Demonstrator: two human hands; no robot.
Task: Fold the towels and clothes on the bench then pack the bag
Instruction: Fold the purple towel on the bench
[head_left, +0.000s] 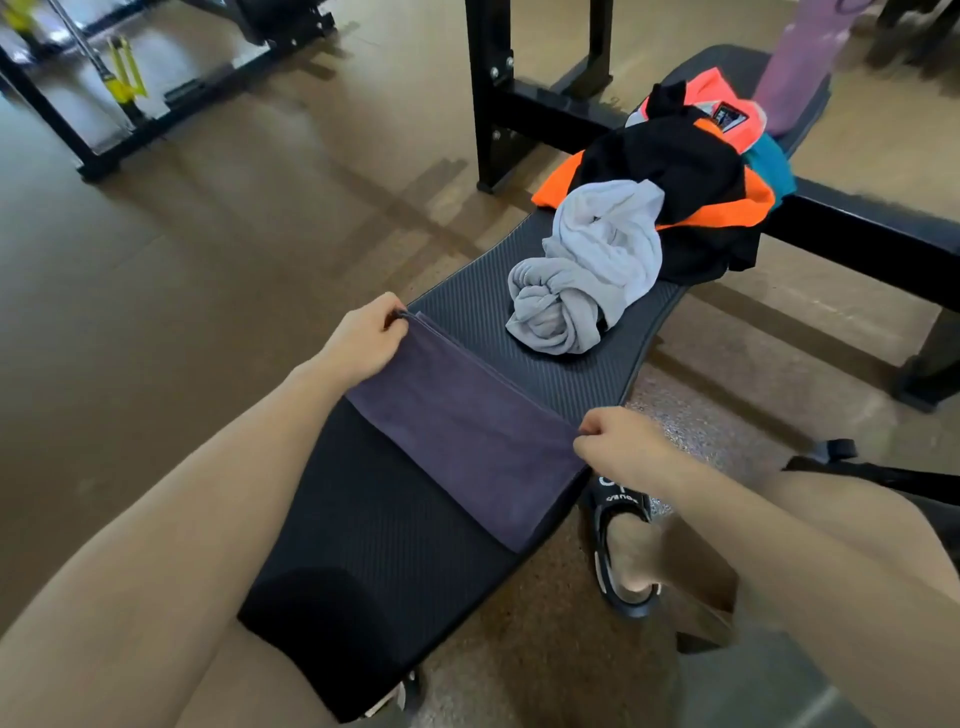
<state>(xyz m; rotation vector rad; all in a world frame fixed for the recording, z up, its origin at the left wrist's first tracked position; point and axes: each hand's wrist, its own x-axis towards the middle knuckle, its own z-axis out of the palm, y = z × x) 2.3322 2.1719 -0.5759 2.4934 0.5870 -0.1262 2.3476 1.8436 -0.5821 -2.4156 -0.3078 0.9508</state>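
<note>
Bench (395, 561): black ribbed pad running away from the person, who sits astride it; it passes under both hands.
Towel (462, 431): dark purple, folded into a flat band lying across the pad, stretched between the two hands.
Right hand (618, 447): fingers curled, pinching the towel's right far corner at the pad's edge.
Left hand (363, 338): fingers curled, pinching the towel's left far corner, where stacked layer edges show.
Handling: the towel looks light, soft and limp, not slippery; likely best held by its corners, as now, so the layers stay together.
Grey cloth (587, 275): crumpled, unfolded, just beyond the hands on the pad.
Clothes pile (670, 171): black, orange, pink and teal pieces, heaped beyond the grey cloth, touching it.
Bag: cannot tell; a black strap lies to the right of the right hand.
</note>
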